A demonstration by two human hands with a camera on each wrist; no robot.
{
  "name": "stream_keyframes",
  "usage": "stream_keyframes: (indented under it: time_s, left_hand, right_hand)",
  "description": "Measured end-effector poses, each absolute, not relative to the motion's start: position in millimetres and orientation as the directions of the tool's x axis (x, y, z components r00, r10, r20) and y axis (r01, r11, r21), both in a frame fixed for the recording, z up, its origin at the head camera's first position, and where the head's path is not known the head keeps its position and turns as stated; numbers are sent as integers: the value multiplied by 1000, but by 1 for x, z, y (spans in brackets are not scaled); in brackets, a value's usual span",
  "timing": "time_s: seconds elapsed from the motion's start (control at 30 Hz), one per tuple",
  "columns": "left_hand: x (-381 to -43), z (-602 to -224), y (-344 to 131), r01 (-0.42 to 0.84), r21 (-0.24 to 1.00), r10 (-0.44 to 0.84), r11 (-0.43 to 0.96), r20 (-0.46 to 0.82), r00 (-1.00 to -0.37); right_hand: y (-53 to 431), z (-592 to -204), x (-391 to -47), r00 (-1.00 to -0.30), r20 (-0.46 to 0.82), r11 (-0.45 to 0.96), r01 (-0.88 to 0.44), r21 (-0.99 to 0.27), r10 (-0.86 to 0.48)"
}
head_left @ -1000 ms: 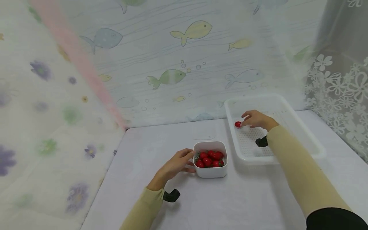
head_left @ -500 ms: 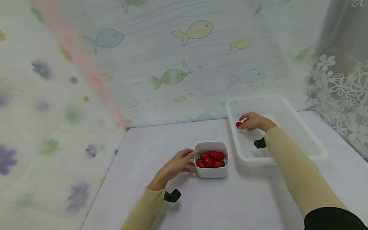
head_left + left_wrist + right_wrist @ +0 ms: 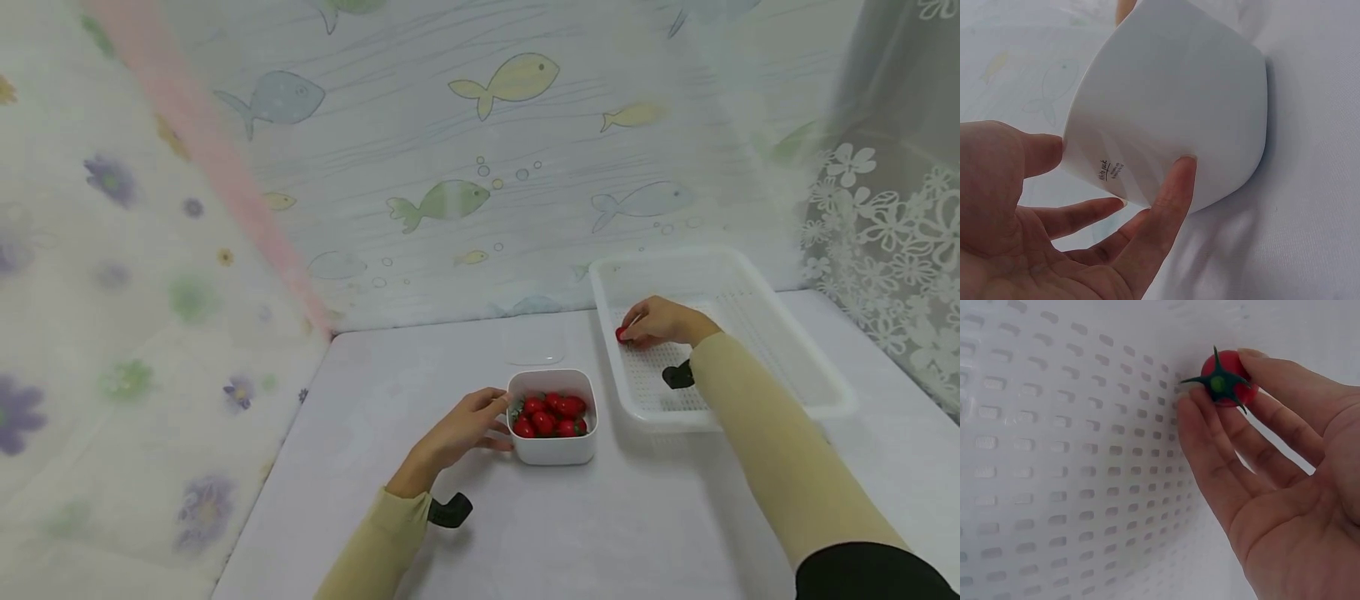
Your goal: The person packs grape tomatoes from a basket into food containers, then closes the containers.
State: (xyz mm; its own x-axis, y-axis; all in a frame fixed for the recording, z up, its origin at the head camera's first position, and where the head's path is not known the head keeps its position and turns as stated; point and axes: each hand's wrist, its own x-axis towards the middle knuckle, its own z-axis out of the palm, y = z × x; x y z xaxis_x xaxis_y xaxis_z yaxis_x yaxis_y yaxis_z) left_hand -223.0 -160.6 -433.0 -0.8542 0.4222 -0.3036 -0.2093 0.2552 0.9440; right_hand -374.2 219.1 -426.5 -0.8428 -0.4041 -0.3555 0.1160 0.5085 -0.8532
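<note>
In the right wrist view, my right hand (image 3: 1291, 462) pinches a red cherry tomato (image 3: 1230, 362) with a green star-shaped calyx between thumb and fingers. It is low inside the white perforated basket (image 3: 795, 354), near the left wall. My left hand (image 3: 459, 429) rests against the left side of a white square box (image 3: 555, 452), its fingers extended. Seen from the left wrist, the thumb touches the box's edge and a fingertip lies on its wall, beside small printed lettering. Several red cherry tomatoes (image 3: 543, 422) fill the box's bottom, some with green calyxes.
A clear, thin-edged lid-like piece (image 3: 534, 350) lies behind the box on the white tablecloth (image 3: 420, 367). Behind the table hangs a fish-print curtain (image 3: 450, 125), with flower-print cloth (image 3: 127, 417) at the left and lace (image 3: 892, 233) at the right.
My right hand has lowered slightly and its fingers have closed on the cherry tomato, now mostly covered in the head view. The left hand keeps its place at the box.
</note>
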Motion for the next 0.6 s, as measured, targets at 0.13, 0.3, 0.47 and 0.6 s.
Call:
stream_keyframes:
  time_s: [0.13,0.3,0.47,0.6]
  left_hand:
    - [-223,-434,-160,-210,943,426,260,-307,-851]
    - [-222,-433,-160,-210,941,421,266,-309,-853]
    - [-223,-431,-159,-209,939,415,273,-311,-855]
    - [-223,-431,-160,-211,938,412,276,-314,-855]
  right_hand:
    - [223,-424,-372,-828,-360,481,127,-868,-431]
    - [229,-414,-366,-817,-328,479,72,-875,-474]
    - [233,-400,-358,-814,-294,486,17,-874,-500]
    - [236,-388,-351,-817,-276,504,-21,-863,-506]
